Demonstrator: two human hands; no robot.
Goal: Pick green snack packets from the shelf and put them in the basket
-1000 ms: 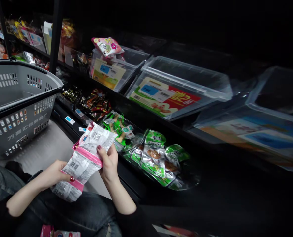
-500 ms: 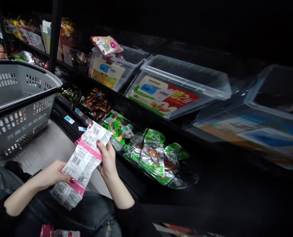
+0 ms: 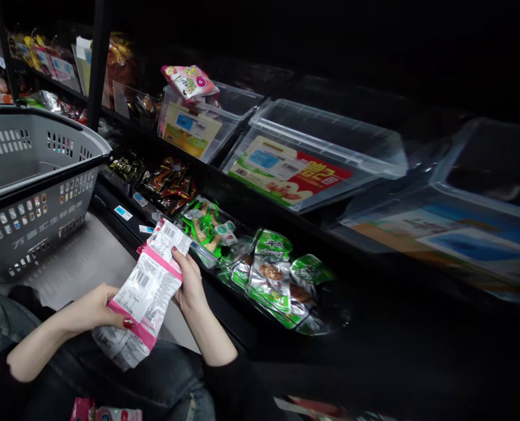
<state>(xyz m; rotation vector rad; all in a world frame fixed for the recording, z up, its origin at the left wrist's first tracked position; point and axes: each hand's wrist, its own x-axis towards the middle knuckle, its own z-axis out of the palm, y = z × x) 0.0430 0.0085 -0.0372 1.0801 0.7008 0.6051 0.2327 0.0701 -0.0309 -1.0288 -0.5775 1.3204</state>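
Note:
Between my two hands is a strip of pink-and-white snack packets (image 3: 148, 286), printed side with barcodes facing up. My left hand (image 3: 95, 310) grips its lower left edge, thumb on top. On the upper right edge, my right hand (image 3: 189, 280) pinches it with the thumb over the front; the fingers behind are hidden. The strip hangs over my lap, its lower end above my jeans. More pink packets (image 3: 106, 410) show at the bottom edge by my legs. A similar pink packet (image 3: 192, 83) lies on top of a clear bin (image 3: 237, 99) on the shelf.
A grey shopping basket (image 3: 35, 216) stands at the left on the floor. Ahead, the lower shelf holds green-and-silver packets (image 3: 271, 272) and green-wrapped snacks (image 3: 207, 228). Another clear bin (image 3: 325, 126) sits above on the shelf. A black shelf post (image 3: 97, 64) rises behind the basket.
The strip of packets has shifted and bent slightly in my hands, its upper end moving a little lower and its lower fold bulging. Both hands keep their hold.

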